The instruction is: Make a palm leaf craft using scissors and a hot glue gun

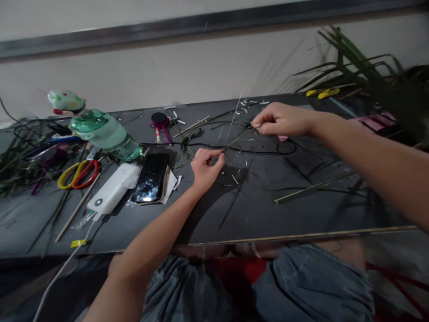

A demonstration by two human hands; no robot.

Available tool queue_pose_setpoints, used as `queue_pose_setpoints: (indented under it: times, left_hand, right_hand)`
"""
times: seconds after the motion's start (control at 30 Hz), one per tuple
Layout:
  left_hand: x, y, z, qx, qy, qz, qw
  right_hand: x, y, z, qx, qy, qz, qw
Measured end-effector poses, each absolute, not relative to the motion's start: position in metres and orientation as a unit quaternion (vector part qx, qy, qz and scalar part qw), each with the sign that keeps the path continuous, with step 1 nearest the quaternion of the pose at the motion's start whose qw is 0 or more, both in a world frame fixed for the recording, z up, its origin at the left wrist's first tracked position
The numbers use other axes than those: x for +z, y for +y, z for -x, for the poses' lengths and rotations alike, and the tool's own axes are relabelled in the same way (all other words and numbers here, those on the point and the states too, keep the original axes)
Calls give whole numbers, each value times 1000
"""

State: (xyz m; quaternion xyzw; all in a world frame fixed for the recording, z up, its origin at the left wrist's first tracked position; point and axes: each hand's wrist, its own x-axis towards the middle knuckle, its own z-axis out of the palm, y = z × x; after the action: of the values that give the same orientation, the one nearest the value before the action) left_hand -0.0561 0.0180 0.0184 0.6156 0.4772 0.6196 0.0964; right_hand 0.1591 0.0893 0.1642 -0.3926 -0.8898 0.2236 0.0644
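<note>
My left hand (207, 166) pinches one end of a thin green leaf strip (236, 138) between thumb and fingertips, just above the dark table. A thin pale sliver (233, 117) slants up and right from that same pinch. Further right and back, my right hand (277, 119) is closed at the other end of the strip, by a small dark bit I cannot make out. The strip runs between both hands. Behind it lie a twisted bundle of leaf scraps (189, 140) and a dark cord (261, 152). Small white clippings are scattered around both hands.
Left of my hands are a black phone (151, 177), a white power bank (112, 190) with a cable, scissors (79, 175) and a green bottle (106, 132). A purple round-headed item (161, 120) stands behind. Long leaves (358, 67) fill the back right, near yellow handles (323, 93).
</note>
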Motion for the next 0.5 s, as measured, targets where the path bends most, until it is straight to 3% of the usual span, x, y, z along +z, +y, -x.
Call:
queue_pose_setpoints:
  times: [0.07, 0.2, 0.5]
  left_hand:
    - [16, 20, 56, 621, 479, -606, 132]
    - [14, 22, 56, 621, 486, -585, 189]
    - [15, 22, 56, 609, 474, -602, 206]
  right_hand:
    - [155, 94, -153, 223, -897, 379, 44]
    - [129, 100, -148, 148, -907, 380, 103]
    - [121, 98, -166, 41, -900, 423, 102]
